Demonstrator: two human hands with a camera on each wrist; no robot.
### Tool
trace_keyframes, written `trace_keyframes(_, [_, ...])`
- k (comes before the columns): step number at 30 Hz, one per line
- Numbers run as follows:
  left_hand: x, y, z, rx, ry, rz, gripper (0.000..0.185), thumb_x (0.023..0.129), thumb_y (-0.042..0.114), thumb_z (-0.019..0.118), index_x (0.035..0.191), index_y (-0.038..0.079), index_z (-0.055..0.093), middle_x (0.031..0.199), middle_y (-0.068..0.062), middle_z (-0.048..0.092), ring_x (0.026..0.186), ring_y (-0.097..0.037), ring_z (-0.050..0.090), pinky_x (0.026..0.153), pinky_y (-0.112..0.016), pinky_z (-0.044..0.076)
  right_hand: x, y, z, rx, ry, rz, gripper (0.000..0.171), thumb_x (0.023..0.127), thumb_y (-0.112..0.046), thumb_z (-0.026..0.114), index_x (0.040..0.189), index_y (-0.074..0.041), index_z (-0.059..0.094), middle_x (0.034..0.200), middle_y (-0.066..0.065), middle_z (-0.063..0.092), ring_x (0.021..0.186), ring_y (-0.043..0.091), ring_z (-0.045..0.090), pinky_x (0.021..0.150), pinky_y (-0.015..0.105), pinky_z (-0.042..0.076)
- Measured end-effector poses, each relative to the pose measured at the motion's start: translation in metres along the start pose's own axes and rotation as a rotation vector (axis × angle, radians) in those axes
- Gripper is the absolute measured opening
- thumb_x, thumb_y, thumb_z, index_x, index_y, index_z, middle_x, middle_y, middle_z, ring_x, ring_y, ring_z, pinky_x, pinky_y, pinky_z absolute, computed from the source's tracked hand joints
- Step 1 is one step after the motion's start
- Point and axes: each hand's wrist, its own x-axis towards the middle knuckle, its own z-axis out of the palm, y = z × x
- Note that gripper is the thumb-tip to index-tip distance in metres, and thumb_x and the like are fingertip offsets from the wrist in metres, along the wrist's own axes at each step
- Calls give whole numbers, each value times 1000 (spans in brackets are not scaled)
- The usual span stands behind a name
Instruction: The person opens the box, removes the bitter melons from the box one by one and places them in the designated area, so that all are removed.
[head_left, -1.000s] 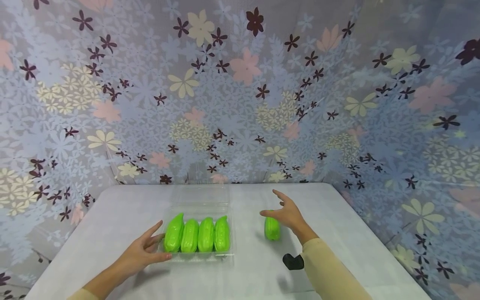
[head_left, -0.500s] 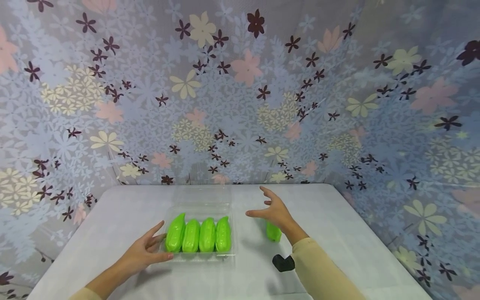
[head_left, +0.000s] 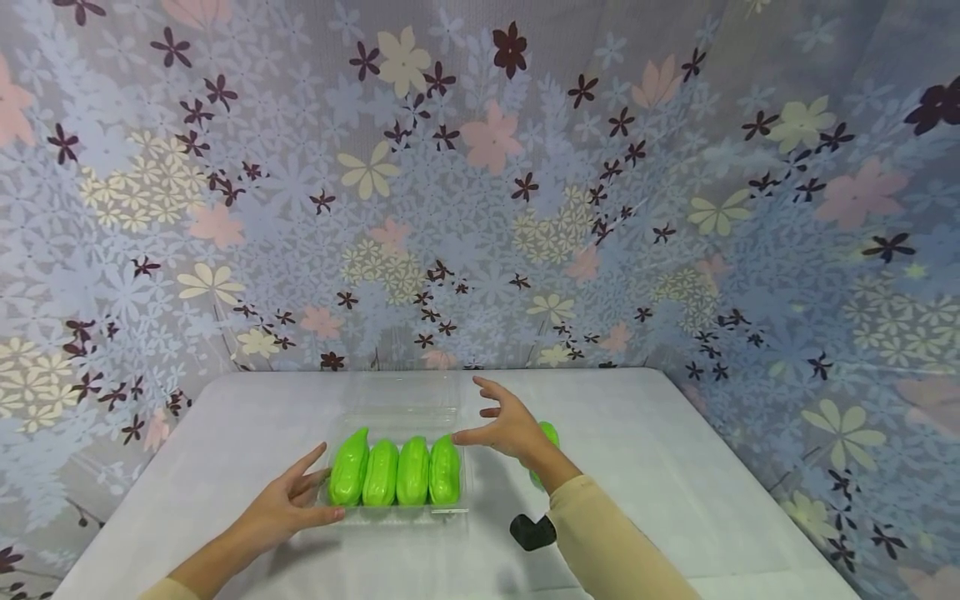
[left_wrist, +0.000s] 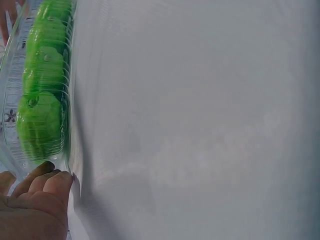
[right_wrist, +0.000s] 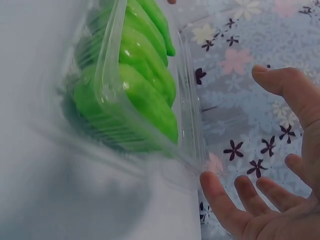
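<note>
A clear plastic clamshell box [head_left: 450,500] sits on the white table [head_left: 660,467] with several bright green vegetables [head_left: 397,471] side by side inside. Its lid [head_left: 405,388] lies open toward the back. My left hand [head_left: 288,504] rests with straight fingers against the box's front left corner; the left wrist view shows its fingertips [left_wrist: 47,182] touching the box's rim [left_wrist: 69,150]. My right hand [head_left: 501,423] hovers open with spread fingers beside the box's right edge, holding nothing. In the right wrist view, its fingers [right_wrist: 225,202] are close to the box's corner [right_wrist: 192,150]. One loose green vegetable [head_left: 551,433] lies just behind that hand.
A flowered cloth [head_left: 480,183] hangs behind and along both sides of the table. A small black device [head_left: 532,531] sits under my right wrist. The table's right half [head_left: 712,500] is bare white cloth.
My right hand has moved left, away from the loose green vegetable, to the box's right edge. The left hand and the box have stayed put.
</note>
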Motion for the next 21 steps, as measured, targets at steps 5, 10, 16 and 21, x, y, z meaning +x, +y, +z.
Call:
trace_keyframes(5, [-2, -1, -1, -14, -1, -9, 109, 81, 23, 87, 163, 14, 16, 152, -35, 34, 138, -52, 34, 108, -55, 40, -1, -4, 7, 38, -49, -8, 103, 71, -15, 94, 157, -21, 38, 155, 15, 38, 132, 40, 49, 91, 49, 57])
trace_keyframes(10, [-3, -1, -2, -9, 1, -17, 108, 81, 24, 88, 163, 14, 17, 152, -34, 34, 138, -52, 34, 108, -55, 39, -4, -8, 17, 71, -88, -25, 101, 72, -13, 93, 157, -20, 38, 155, 16, 37, 131, 39, 50, 89, 48, 57])
trace_keyframes(16, [-2, -1, -2, -14, 5, -18, 109, 80, 24, 88, 163, 14, 17, 152, -33, 35, 138, -52, 34, 109, -55, 38, -3, -10, 30, 77, -135, -25, 98, 73, -15, 93, 155, -24, 40, 156, 14, 36, 130, 37, 50, 89, 47, 57])
trace_keyframes(21, [-1, -2, -2, -16, 6, -15, 108, 81, 24, 88, 163, 15, 17, 153, -33, 35, 138, -52, 34, 109, -55, 38, -2, -10, 41, 105, -153, -16, 97, 73, -13, 93, 154, -25, 42, 156, 12, 37, 131, 37, 50, 88, 47, 58])
